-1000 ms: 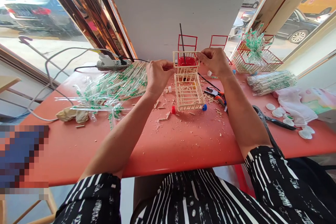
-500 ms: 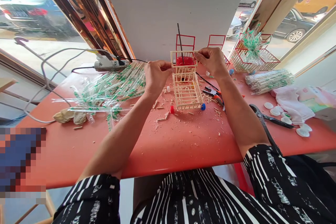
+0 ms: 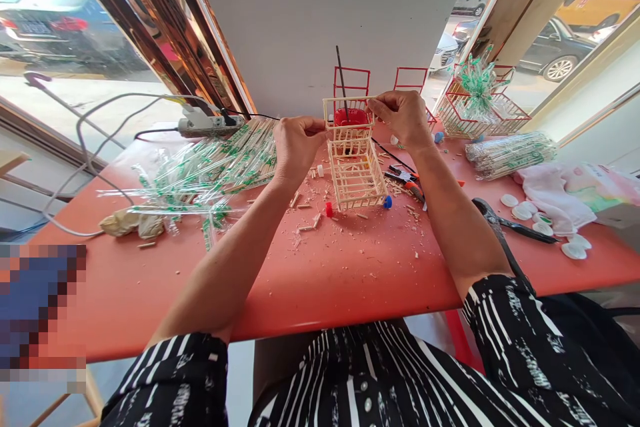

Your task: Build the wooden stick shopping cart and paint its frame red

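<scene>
A small cart built of pale wooden sticks (image 3: 357, 177) stands on the red table, with a red cap and a blue cap (image 3: 387, 201) as wheels at its near corners. Its upright handle frame rises at the far end. My left hand (image 3: 300, 147) pinches the left side of that frame between thumb and fingers. On the other side, my right hand (image 3: 403, 117) grips the frame's upper right corner in a closed pinch. Behind the frame sits a red bowl-like thing (image 3: 345, 115) with a dark thin rod (image 3: 341, 80) sticking up from it.
Plastic-wrapped sticks (image 3: 225, 160) lie at left near a power strip (image 3: 210, 123). Pliers (image 3: 405, 177), large scissors (image 3: 510, 220) and white caps (image 3: 574, 251) lie at right. Red-trimmed stick baskets (image 3: 485, 100) stand at the back right. Stick offcuts (image 3: 315, 221) litter the table.
The view has shifted very slightly. Both hands keep their hold on the cart's handle frame, and nothing else has visibly moved.
</scene>
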A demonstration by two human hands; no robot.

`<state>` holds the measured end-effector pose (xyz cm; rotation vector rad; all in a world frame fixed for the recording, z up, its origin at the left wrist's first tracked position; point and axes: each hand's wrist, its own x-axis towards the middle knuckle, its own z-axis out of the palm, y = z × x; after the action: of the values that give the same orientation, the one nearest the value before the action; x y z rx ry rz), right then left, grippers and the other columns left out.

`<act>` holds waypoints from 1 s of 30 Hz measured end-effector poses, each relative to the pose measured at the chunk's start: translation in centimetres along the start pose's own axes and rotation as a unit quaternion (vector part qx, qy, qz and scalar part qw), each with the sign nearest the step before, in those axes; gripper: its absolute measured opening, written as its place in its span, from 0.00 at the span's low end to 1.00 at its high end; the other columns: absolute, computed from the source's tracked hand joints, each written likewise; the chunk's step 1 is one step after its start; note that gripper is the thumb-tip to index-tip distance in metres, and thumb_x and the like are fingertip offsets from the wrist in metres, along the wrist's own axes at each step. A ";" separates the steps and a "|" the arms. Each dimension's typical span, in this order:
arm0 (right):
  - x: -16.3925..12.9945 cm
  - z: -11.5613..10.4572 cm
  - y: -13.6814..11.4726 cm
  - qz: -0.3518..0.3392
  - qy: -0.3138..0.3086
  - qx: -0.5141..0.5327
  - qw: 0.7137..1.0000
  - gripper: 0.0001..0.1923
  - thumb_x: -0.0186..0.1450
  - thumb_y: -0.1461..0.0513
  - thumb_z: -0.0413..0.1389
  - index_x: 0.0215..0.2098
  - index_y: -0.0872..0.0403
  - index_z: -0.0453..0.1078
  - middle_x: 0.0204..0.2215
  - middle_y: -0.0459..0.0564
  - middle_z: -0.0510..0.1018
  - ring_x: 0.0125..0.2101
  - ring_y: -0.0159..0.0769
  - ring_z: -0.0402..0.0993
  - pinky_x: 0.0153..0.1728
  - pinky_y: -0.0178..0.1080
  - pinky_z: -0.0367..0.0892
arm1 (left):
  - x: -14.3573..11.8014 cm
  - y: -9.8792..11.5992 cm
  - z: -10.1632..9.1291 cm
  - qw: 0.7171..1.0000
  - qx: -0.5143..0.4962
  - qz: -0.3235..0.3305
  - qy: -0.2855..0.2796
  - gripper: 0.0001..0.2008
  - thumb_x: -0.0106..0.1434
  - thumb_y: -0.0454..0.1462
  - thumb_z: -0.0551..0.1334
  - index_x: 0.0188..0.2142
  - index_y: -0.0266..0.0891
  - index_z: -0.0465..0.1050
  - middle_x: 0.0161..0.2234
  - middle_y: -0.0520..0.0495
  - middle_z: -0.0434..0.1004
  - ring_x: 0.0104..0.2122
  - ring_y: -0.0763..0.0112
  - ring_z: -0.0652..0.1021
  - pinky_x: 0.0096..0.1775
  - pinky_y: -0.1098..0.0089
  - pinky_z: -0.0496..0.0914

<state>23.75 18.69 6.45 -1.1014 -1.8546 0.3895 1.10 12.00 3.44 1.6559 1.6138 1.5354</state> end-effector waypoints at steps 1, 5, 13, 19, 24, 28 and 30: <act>0.0 0.0 0.0 -0.002 0.001 -0.003 1.000 0.14 0.72 0.55 0.66 0.29 0.50 0.78 0.25 0.45 0.74 0.28 0.35 0.66 0.34 0.43 0.66 | 0.0 -0.1 -0.1 1.000 0.002 -0.002 -0.007 0.07 0.56 0.33 0.71 0.35 0.45 0.85 0.33 0.49 0.88 0.38 0.62 0.86 0.47 0.64 0.80; 0.1 0.0 0.1 -0.007 0.001 -0.009 1.000 0.15 0.72 0.55 0.65 0.29 0.51 0.78 0.25 0.46 0.74 0.28 0.34 0.65 0.33 0.42 0.63 | -0.2 0.4 -0.7 0.998 0.048 0.025 -0.010 0.16 0.57 0.30 0.72 0.45 0.44 0.85 0.38 0.47 0.88 0.40 0.61 0.85 0.52 0.59 0.79; 0.2 0.3 0.1 -0.012 -0.005 0.000 1.000 0.17 0.70 0.49 0.68 0.31 0.51 0.80 0.25 0.46 0.77 0.30 0.34 0.68 0.35 0.41 0.66 | -2.4 4.1 1.3 0.972 0.122 0.197 -0.023 0.08 0.70 0.33 0.67 0.43 0.48 0.83 0.49 0.46 0.88 0.60 0.51 0.76 0.66 0.44 0.68; 0.1 0.1 -0.3 -0.013 -0.009 -0.009 1.000 0.18 0.71 0.49 0.68 0.30 0.51 0.80 0.26 0.46 0.79 0.31 0.35 0.71 0.37 0.41 0.67 | -1.6 3.2 3.8 0.977 0.104 0.180 -0.055 0.05 0.73 0.40 0.66 0.39 0.48 0.81 0.43 0.43 0.88 0.61 0.49 0.74 0.63 0.45 0.69; 0.0 0.2 -0.4 -0.014 -0.016 -0.015 1.000 0.16 0.73 0.52 0.66 0.31 0.52 0.81 0.28 0.48 0.81 0.32 0.36 0.73 0.38 0.41 0.67 | -1.3 2.7 4.2 0.979 0.064 0.189 -0.044 0.04 0.72 0.40 0.66 0.41 0.48 0.82 0.39 0.41 0.85 0.60 0.47 0.75 0.62 0.49 0.72; 0.0 0.3 -0.7 -0.007 -0.015 -0.025 1.000 0.13 0.73 0.56 0.65 0.32 0.53 0.82 0.28 0.47 0.81 0.32 0.35 0.71 0.37 0.41 0.65 | -1.2 2.9 4.3 0.978 0.065 0.188 -0.057 0.04 0.71 0.37 0.66 0.41 0.46 0.82 0.36 0.42 0.82 0.59 0.48 0.76 0.64 0.49 0.69; 0.0 0.3 -0.9 0.001 -0.014 -0.022 1.000 0.13 0.73 0.57 0.65 0.32 0.53 0.82 0.28 0.48 0.81 0.31 0.35 0.71 0.38 0.41 0.65 | -1.1 2.9 4.3 0.978 0.065 0.185 -0.065 0.04 0.71 0.36 0.66 0.40 0.46 0.82 0.37 0.41 0.82 0.59 0.48 0.76 0.64 0.50 0.70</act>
<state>23.02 18.21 6.88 -1.1330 -1.8950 0.3679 6.39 11.96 3.93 2.1786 1.4232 1.4699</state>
